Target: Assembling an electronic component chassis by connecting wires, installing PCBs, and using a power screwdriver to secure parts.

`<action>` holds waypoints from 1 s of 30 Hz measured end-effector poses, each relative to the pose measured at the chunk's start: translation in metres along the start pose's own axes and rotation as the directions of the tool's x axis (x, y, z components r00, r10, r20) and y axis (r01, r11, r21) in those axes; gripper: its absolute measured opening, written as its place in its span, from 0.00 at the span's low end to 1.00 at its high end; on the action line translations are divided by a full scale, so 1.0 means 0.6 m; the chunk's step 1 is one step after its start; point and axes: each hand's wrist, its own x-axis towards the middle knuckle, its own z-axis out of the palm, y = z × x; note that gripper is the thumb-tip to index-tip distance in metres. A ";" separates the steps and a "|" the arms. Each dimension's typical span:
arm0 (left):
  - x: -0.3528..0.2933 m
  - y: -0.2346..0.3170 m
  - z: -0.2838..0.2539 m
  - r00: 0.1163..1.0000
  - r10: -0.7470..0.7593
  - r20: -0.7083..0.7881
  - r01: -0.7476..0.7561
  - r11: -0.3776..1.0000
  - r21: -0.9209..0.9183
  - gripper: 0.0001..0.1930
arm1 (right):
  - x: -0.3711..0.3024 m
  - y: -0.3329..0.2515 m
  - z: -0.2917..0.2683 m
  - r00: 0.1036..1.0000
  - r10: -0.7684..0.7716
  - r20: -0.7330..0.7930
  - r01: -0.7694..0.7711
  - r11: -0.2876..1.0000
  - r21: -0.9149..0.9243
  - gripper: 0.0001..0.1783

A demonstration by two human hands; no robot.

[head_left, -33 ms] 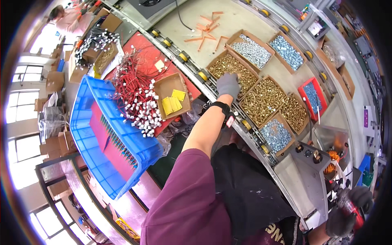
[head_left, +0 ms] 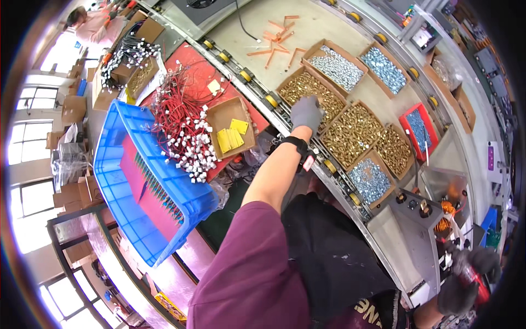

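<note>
My left hand (head_left: 307, 113), in a grey glove with a dark band at the wrist, reaches into a cardboard box (head_left: 285, 84) of brass-coloured screws. Its fingers are curled downward among the screws (head_left: 323, 97), and the fingertips are hidden. At the lower right rim, my right hand (head_left: 458, 297), also gloved in dark grey, is closed around a red and black power tool (head_left: 478, 285). The far curve of the picture blurs that tool. Close beside my left hand stands another box of brass-coloured fasteners (head_left: 353, 134).
More boxes hold silver screws (head_left: 337, 68), bluish screws (head_left: 385, 70) and small nuts (head_left: 370, 181). A red bin (head_left: 405, 122) stands right. Orange strips (head_left: 271, 52) lie farther back. Left are a blue crate (head_left: 118, 123), red wires (head_left: 176, 101) and yellow plates (head_left: 229, 138). Another person (head_left: 97, 27) is far left.
</note>
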 end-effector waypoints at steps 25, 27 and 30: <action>-0.522 -0.093 -0.385 0.921 0.032 0.389 0.341 -0.550 -0.762 0.11 | -0.074 0.035 0.488 0.799 -0.295 0.524 0.066 0.909 0.412 0.17; -0.529 -0.148 -0.415 0.923 -0.010 0.385 0.289 -0.643 -0.709 0.10 | -0.088 0.034 0.564 0.704 -0.487 0.517 0.248 0.850 0.464 0.18; -0.528 -0.250 -0.457 0.951 -0.039 0.308 0.183 -0.730 -0.658 0.11 | -0.098 0.053 0.684 0.596 -0.617 0.513 0.278 0.758 0.589 0.19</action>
